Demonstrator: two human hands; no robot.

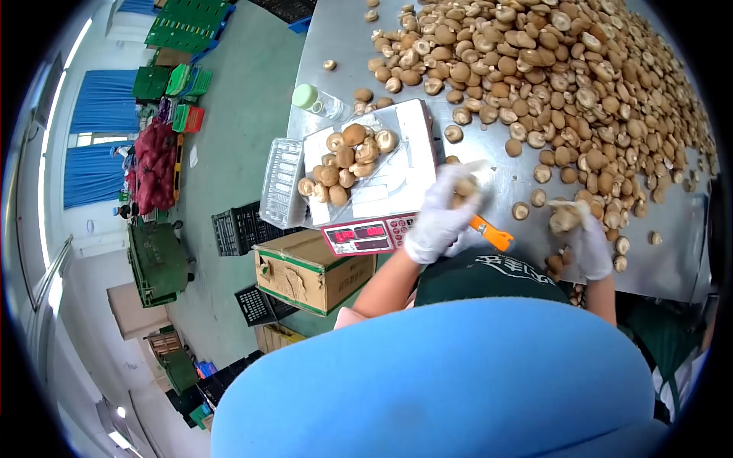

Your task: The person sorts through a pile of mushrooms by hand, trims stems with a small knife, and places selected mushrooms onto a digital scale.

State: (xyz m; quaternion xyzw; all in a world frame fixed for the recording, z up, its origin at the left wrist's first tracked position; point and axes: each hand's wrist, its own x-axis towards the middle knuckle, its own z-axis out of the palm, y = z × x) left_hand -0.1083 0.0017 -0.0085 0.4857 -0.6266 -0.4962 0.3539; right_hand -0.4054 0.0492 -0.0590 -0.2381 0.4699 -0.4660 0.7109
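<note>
My left hand (443,217), in a white glove, is closed around a mushroom (463,189) close to the right side of a weighing scale (412,137). My right hand (592,244), gloved too and slightly blurred, has its fingers closed on a pale mushroom (563,220) at the near edge of the heap. Brown mushrooms (345,157) sit in a clear plastic tray on the scale, whose red display panel (366,235) is lit. Beside my left hand lies an orange tool (492,233), partly hidden by the glove.
A large heap of mushrooms (550,84) covers the far and right parts of the metal table (336,38). An empty clear plastic tray (281,183) and a green-lidded bottle (319,101) stand left of the scale. A cardboard box (321,271) and black crates (237,229) are on the floor.
</note>
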